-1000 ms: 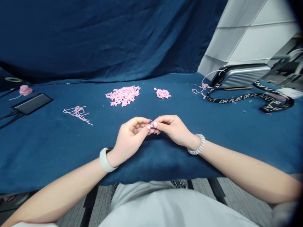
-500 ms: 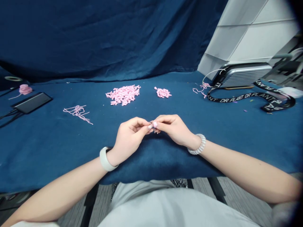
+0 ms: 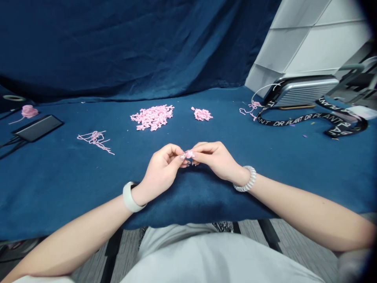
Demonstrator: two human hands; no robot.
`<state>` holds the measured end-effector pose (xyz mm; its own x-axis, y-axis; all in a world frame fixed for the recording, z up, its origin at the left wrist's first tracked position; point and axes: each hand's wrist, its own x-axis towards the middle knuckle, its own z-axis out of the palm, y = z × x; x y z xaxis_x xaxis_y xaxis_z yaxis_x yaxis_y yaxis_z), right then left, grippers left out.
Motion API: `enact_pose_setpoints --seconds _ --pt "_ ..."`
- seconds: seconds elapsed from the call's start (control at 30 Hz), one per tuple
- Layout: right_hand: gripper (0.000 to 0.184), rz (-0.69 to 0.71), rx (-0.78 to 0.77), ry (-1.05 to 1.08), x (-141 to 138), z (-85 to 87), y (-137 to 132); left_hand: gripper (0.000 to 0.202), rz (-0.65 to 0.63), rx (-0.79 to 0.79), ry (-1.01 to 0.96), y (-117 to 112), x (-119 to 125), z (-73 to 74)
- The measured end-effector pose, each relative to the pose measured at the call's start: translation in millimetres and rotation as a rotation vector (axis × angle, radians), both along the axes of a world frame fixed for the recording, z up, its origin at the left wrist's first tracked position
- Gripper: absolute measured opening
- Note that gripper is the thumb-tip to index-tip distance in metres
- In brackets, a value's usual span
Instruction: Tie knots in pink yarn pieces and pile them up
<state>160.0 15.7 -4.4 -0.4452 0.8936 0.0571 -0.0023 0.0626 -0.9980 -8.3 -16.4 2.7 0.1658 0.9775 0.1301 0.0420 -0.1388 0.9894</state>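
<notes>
A small piece of knotted pink yarn [image 3: 189, 154] is pinched between my two hands, above the front of the blue cloth. My left hand [image 3: 166, 163] grips its left side with thumb and forefinger. On the other side, the thumb and forefinger of my right hand [image 3: 213, 159] close on it too. Beyond the hands lie a larger pile of knotted pink yarn pieces [image 3: 153, 117] and, to its right, a smaller pile [image 3: 202, 114]. Loose cut strands of pink yarn [image 3: 96, 139] are spread at the left.
A ball of pink yarn [image 3: 29, 111] and a dark flat device [image 3: 39, 127] with cables sit far left. On the right are a silver ribbed case [image 3: 308, 91], a black lettered strap [image 3: 297, 121] and pink yarn scraps [image 3: 255, 105]. Blue cloth [image 3: 73, 188] covers the table.
My hands have drawn slightly apart, and more of the pink yarn piece shows between the fingertips. The piles and strands lie as before.
</notes>
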Motion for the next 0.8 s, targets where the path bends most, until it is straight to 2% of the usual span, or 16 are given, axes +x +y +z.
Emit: enact_pose_setpoints --seconds 0.27,0.53,0.8 --pt "0.041 -0.02 -0.015 -0.013 1.1 -0.2 0.1 0.019 0.003 0.0 0.034 1.9 -2.1 -0.6" --pt "0.044 -0.024 -0.048 -0.059 2.1 1.9 -0.3 0.022 -0.05 -0.162 -0.125 4.5 -2.4 -5.7" --pt "0.039 -0.036 -0.07 -0.115 1.3 5.4 -1.0 0.024 -0.006 -0.061 0.067 3.3 -1.7 0.0"
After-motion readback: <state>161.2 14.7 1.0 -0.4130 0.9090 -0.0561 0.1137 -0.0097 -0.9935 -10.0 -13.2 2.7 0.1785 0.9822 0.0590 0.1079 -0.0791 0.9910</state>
